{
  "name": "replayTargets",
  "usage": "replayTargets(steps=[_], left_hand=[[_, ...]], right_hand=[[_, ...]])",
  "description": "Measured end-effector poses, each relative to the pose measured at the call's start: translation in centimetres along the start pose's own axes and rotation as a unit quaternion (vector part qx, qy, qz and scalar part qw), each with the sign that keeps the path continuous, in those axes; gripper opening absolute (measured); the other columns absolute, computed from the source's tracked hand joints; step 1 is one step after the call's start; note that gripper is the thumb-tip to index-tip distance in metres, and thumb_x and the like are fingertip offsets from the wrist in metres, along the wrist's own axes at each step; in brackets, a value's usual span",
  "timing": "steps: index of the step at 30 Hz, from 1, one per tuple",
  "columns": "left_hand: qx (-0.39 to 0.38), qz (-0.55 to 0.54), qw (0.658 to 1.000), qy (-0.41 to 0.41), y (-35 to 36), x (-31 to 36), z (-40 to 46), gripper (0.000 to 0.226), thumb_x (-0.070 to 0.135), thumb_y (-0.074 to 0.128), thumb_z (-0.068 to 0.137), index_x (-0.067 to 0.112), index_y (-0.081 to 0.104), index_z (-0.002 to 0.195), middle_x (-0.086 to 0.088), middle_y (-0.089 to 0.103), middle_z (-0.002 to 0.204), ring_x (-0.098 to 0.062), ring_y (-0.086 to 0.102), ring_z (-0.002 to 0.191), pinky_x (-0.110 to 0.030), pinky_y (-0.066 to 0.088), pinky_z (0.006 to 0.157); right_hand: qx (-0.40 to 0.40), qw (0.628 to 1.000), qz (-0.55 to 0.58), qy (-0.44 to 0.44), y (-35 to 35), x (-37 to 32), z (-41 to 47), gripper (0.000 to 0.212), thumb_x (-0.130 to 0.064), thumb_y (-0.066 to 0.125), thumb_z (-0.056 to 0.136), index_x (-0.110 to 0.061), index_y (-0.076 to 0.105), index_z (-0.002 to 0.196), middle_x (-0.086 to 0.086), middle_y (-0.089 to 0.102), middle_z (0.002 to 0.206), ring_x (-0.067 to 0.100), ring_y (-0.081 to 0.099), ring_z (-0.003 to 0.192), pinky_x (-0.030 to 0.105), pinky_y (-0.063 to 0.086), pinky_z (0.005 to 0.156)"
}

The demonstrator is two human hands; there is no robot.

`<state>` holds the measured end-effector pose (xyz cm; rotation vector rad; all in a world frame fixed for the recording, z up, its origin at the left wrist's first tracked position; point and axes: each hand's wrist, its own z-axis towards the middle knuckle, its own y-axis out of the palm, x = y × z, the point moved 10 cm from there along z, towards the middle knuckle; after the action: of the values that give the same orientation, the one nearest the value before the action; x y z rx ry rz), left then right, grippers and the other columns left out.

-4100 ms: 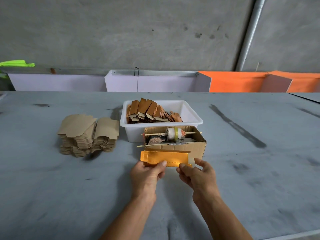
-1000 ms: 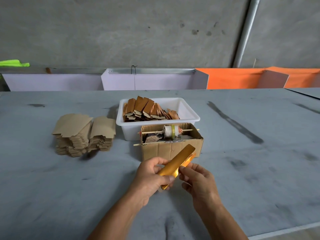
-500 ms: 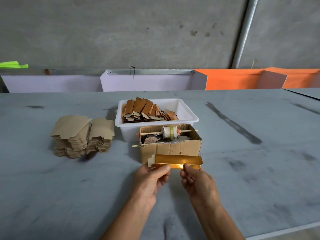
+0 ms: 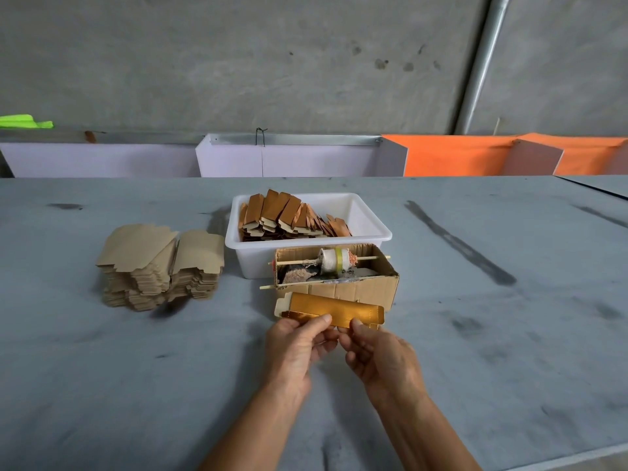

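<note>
A long, narrow gold cardboard sleeve (image 4: 334, 311) is held level just above the grey table, in front of the small cardboard box. My left hand (image 4: 295, 348) pinches its lower edge near the left end, thumb on top. My right hand (image 4: 380, 355) pinches the lower edge right of the middle. A pale flap sticks out at the sleeve's left end. Both forearms reach in from the bottom of the view.
An open cardboard box (image 4: 360, 287) holds a spool on a wooden stick. Behind it a white plastic tub (image 4: 370, 226) holds several folded gold-brown sleeves. A stack of flat brown card blanks (image 4: 156, 266) lies to the left. White and orange dividers line the table's far edge.
One second ago the sleeve was tilted with its right end up; it has since been turned level and lengthwise, and both hands now pinch its lower edge.
</note>
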<state>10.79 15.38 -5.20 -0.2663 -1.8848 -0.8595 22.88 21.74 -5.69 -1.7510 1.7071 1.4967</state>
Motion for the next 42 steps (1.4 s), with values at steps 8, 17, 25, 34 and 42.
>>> replayTargets(steps=[8,17,25,34,42], left_hand=[[0.026,0.018,0.999,0.033,-1.4,0.5,1.6,0.006,-0.004,0.067,0.080,-0.001,0.061,0.079,-0.012,0.067,0.061,-0.019,0.065,0.053,-0.026,0.055,0.051],[0.025,0.013,0.999,0.036,-1.5,-0.4,2.8,0.007,-0.006,0.067,0.078,-0.003,0.061,0.078,-0.013,0.065,0.061,-0.020,0.063,0.051,-0.027,0.054,0.050],[0.023,0.015,0.999,0.040,-1.7,-0.3,2.9,0.007,-0.004,0.068,0.078,-0.001,0.063,0.080,-0.011,0.067,0.061,-0.019,0.063,0.052,-0.028,0.054,0.051],[0.026,0.031,0.998,0.048,-1.7,-0.2,2.8,0.008,-0.003,0.070,0.077,0.002,0.064,0.078,-0.008,0.068,0.060,-0.018,0.063,0.051,-0.028,0.053,0.052],[0.029,0.041,0.997,0.050,-1.7,-0.2,2.8,0.007,-0.003,0.070,0.077,0.001,0.064,0.080,-0.008,0.069,0.061,-0.018,0.064,0.052,-0.025,0.052,0.049]], right_hand=[[0.117,0.897,-0.338,-0.261,-0.9,-10.1,-1.3,0.012,-0.014,0.066,0.084,-0.023,0.069,0.077,-0.002,0.067,0.076,0.014,0.059,0.073,0.032,0.049,0.067],[0.035,0.643,-0.737,-0.207,9.0,-13.9,7.3,0.022,-0.026,0.066,0.084,-0.005,0.063,0.091,0.001,0.060,0.077,0.011,0.053,0.064,0.017,0.036,0.047],[-0.013,0.603,-0.793,-0.083,9.6,-11.1,10.2,0.034,-0.029,0.074,0.078,-0.014,0.044,0.081,-0.001,0.059,0.072,0.007,0.054,0.060,0.020,0.036,0.050],[-0.017,0.593,-0.804,-0.041,9.6,-10.2,9.9,0.030,-0.026,0.071,0.081,-0.015,0.043,0.078,0.001,0.054,0.070,0.009,0.050,0.060,0.021,0.043,0.065],[-0.016,0.612,-0.791,-0.002,9.1,-9.7,9.5,0.030,-0.020,0.064,0.087,-0.012,0.047,0.110,0.001,0.052,0.080,0.014,0.050,0.091,0.025,0.042,0.091]])
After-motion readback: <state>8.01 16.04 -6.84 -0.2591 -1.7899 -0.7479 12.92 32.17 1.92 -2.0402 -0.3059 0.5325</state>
